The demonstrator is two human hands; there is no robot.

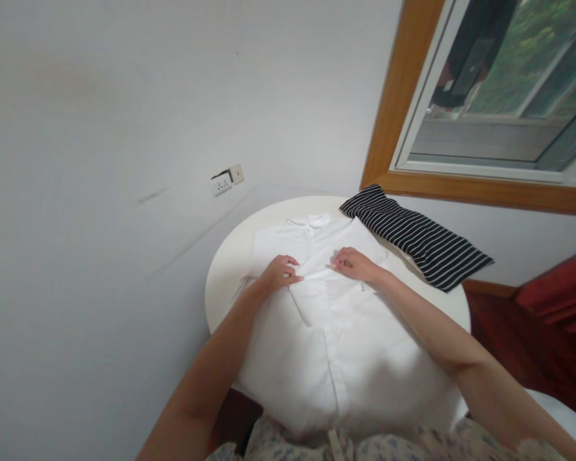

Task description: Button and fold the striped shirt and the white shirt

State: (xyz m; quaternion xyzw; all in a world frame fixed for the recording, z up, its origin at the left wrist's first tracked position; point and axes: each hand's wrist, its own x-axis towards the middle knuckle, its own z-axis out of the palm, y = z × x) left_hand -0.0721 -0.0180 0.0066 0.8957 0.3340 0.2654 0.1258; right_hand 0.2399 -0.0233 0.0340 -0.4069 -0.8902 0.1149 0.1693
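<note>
A white button-front shirt [312, 314] is spread over a round white table [223, 272], its collar pointing away from me and its lower part hanging over the near edge toward my body. My left hand [279, 274] rests on the left side of the shirt's chest, fingers curled on the fabric. On the right of the chest, my right hand [351, 262] pinches the cloth between thumb and fingers. Creases run across the fabric between the two hands. The fingertips' exact hold is partly hidden.
A black-and-white striped cloth [417, 237] lies along the table's right rim, partly overhanging it. The wall with a socket [221, 184] is close on the left. A wood-framed window [388, 141] is at the upper right, with dark red flooring [499, 326] below.
</note>
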